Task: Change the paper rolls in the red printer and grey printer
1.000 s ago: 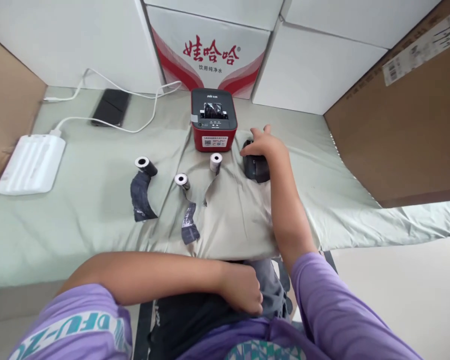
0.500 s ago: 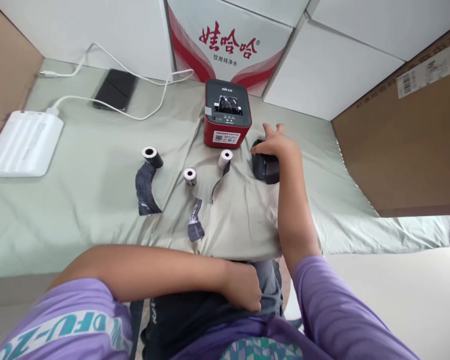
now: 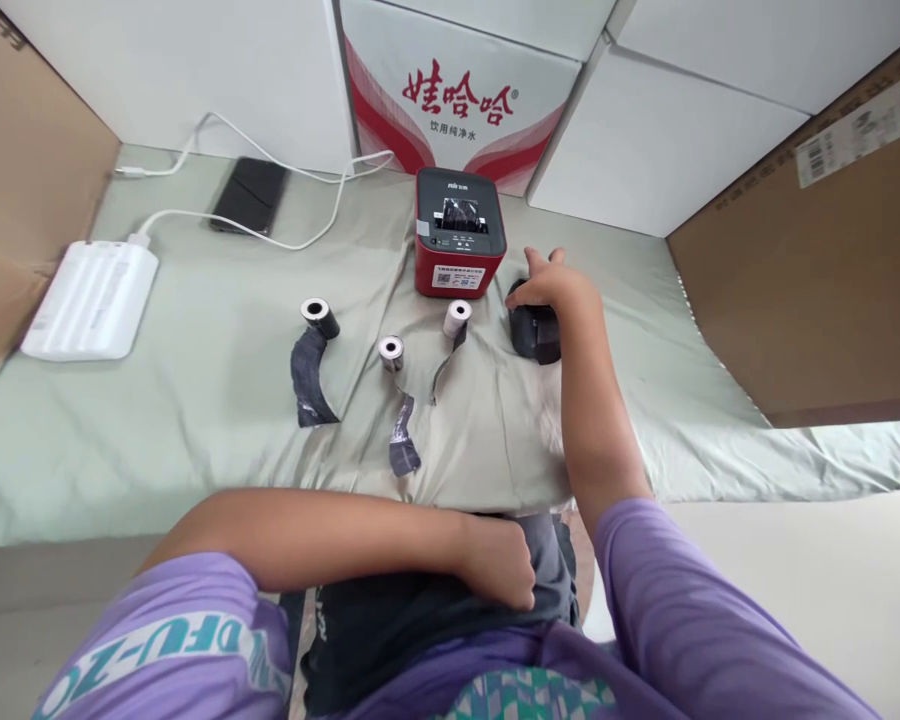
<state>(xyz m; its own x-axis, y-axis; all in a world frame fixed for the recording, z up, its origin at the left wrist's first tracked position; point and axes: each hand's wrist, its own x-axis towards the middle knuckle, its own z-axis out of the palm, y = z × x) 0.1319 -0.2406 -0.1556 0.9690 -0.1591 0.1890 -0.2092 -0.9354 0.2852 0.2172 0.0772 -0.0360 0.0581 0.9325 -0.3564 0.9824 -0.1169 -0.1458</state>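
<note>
My right hand (image 3: 551,283) reaches over a small black rounded device (image 3: 531,335), partly covered by the hand. Its fingers are spread, and the thumb lies at the device's upper left edge. On my lap rests my left hand (image 3: 499,562), curled into a fist with nothing showing in it. Left of the device stands a red and black printer (image 3: 461,240) with dark shiny paper at its top slot. In front of it are a roll of paper (image 3: 457,318), a second small roll (image 3: 391,352) and a larger roll (image 3: 320,317), each with a dark strip trailing out.
A white power bank (image 3: 94,300) with a white cable (image 3: 270,243) lies at the left, near a black phone (image 3: 250,195). Cardboard boxes (image 3: 817,290) flank the cloth-covered surface (image 3: 217,400). White boxes (image 3: 660,150) and a red-lettered carton (image 3: 461,95) line the back.
The view has shifted slightly, so things at the left appear farther right. My right hand stays over the black device and my left fist stays on my lap.
</note>
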